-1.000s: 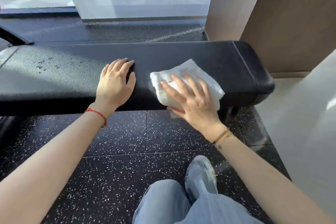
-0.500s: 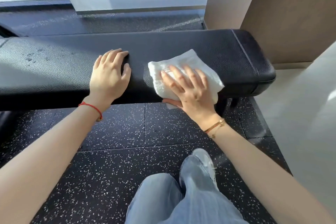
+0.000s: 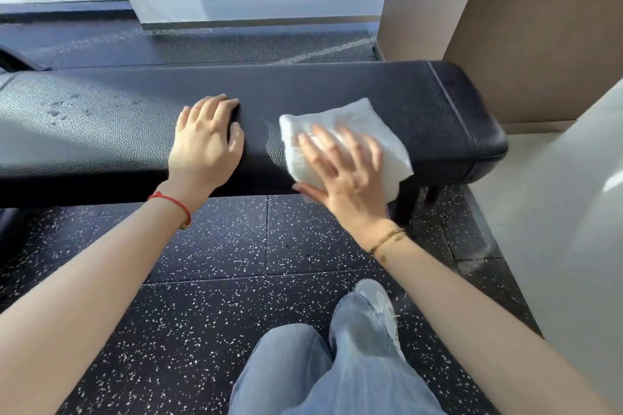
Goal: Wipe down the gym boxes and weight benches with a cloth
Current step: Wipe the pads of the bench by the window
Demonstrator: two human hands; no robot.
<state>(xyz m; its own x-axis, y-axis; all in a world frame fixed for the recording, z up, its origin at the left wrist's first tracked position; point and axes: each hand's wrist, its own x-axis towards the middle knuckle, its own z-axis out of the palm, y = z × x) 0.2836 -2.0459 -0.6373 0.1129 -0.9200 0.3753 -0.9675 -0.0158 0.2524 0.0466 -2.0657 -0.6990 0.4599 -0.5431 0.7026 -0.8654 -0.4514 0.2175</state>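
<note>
The floor [image 3: 209, 280] is black with lots of tiny white dots, and it fills most of the view. A long black bench [image 3: 337, 91] lies across it from the left side to near the right, with a soft, bumpy top. A tan wall [image 3: 539, 27] stands behind the right end of the bench, and a pale wall [image 3: 573, 212] is on the right side. At the bottom are blue jeans [image 3: 320, 374] and a light shoe [image 3: 377, 300] on the floor. The white cloth [image 3: 357, 121] lies folded on the right part of the bench, at its near edge. The right hand [image 3: 344, 172] lies flat on the cloth with its fingers spread out and straight, pressing it down; the fingers look blurry. The left hand [image 3: 205, 141] rests flat on the bench just left of the cloth, not touching it, with its fingers loose and holding nothing. Some small wet drops [image 3: 64, 109] sit on the left part of the bench. A red string [image 3: 170, 204] goes round the left wrist, and a thin gold band [image 3: 387, 239] goes round the right wrist.
</note>
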